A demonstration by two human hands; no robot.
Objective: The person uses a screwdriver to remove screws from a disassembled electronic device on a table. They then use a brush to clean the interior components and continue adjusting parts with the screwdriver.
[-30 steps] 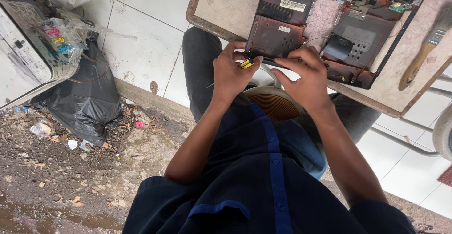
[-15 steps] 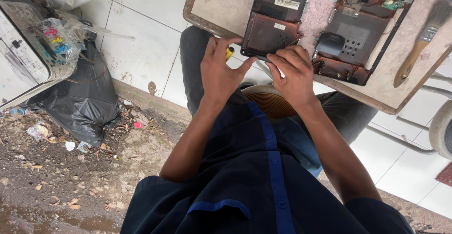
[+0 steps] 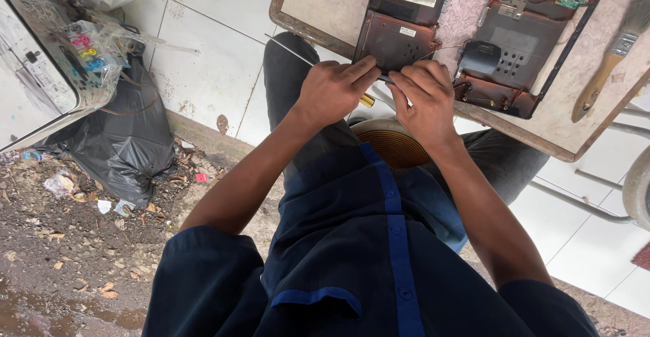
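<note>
My left hand [image 3: 333,88] is closed around a small tool with a yellow handle end [image 3: 366,100] and presses at the near edge of an opened, dusty laptop base [image 3: 433,35]. My right hand [image 3: 421,96] sits beside it, fingers curled on the same edge and on the tool's dark tip. The laptop base lies on a worn wooden table [image 3: 325,2], its inner parts bared. Below my hands a round brown stool seat [image 3: 393,144] shows between my legs.
A paintbrush with a wooden handle [image 3: 602,73] lies at the table's right edge. On the left stand a white printer [image 3: 34,86] with a bag of ink bottles [image 3: 91,49] and a black rubbish bag [image 3: 122,147]. Dirt and litter cover the ground beside white tiles.
Both hands have drawn together at the laptop's near edge. The view has shifted so that table and laptop sit further right and lower in the picture.
</note>
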